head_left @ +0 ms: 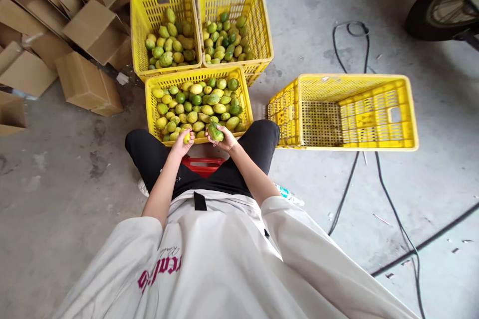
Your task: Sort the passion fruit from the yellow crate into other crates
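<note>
My left hand (182, 145) is closed around a small yellow lemon (187, 138), partly hidden by the fingers. Beside it, my right hand (226, 140) grips a larger, bumpy green lemon (215, 132), which shows above the fingers. Both hands are over the near rim of a yellow plastic crate (149, 114) filled with green and yellow lemons (196, 99). The two held lemons are apart from each other.
Behind stand two more yellow crates (136, 30) (267, 35) with lemons inside. A yellow crate (406, 114) lies to the right, near black cables (350, 192) and a wheel (422, 15). Cardboard boxes (88, 82) are heaped at left. A red stool (204, 165) shows between my legs.
</note>
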### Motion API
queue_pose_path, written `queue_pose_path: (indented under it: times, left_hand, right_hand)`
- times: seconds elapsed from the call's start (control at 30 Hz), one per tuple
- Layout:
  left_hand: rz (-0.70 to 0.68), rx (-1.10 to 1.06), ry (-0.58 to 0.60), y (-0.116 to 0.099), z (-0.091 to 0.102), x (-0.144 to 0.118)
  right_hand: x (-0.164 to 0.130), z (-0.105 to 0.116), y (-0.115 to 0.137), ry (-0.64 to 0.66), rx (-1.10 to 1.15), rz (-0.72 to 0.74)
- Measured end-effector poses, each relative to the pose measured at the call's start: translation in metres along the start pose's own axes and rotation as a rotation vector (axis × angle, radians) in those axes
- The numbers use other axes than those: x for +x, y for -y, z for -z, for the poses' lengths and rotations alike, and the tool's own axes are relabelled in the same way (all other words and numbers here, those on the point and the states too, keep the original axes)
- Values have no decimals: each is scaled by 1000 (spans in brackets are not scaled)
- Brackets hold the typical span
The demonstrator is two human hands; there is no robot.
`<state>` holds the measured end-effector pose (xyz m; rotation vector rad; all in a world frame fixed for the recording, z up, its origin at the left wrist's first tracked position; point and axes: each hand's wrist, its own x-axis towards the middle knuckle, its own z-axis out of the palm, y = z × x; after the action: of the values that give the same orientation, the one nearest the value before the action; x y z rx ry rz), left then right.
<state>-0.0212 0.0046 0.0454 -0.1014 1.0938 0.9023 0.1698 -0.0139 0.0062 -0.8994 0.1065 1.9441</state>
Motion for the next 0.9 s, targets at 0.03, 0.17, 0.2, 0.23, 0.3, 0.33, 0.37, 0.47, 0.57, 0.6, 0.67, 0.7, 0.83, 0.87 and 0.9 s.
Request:
queue_pose_path:
  times: [0.03,0.17,0.2,0.23,0.3,0.33,0.37,0.47,0.57,0.6,0.67,0.7,0.83,0.87,0.9]
  left_hand:
    - [8,7,-4,1,0,0]
    - [7,-6,1,1,1,-1]
    - [-3,-23,-2,0,2,-1]
    - [-14,-41,-6,0,3,0]
    - [-29,-61,-12,0,4,1]
    - [-29,-58,-16,0,4,1]
    - [-24,-47,-18,1,4,2]
    - [-7,-27,-30,1,3,2]
    - [-13,-31,-49,0,4,1]
    - [-23,-34,-61,0,4,1]
    - [-49,-39,-91,-1,5,2]
    - [-62,-41,-109,-1,6,4]
    - [-79,-44,-182,0,8,10]
    - [-79,-47,-191,0,8,11]
    - [-81,-54,-193,0,9,12]
  right_hand:
    - [1,0,0,-1,0,3]
    - [4,1,3,-9,19,27]
    - [4,1,4,-10,36,33]
    - [4,2,5,-10,57,39]
    - [4,3,7,-13,105,53]
    - [4,3,8,-16,123,59]
    - [3,4,9,-20,132,66]
    - [4,5,10,-24,123,108]
    - [7,7,13,-68,124,146]
    - [8,9,15,-104,137,147]
    - [10,12,17,-178,161,141]
    - [12,13,17,-203,165,140]
    - [16,16,16,-203,133,146]
    - [16,16,16,-195,124,149]
    - [17,16,15,-188,117,153]
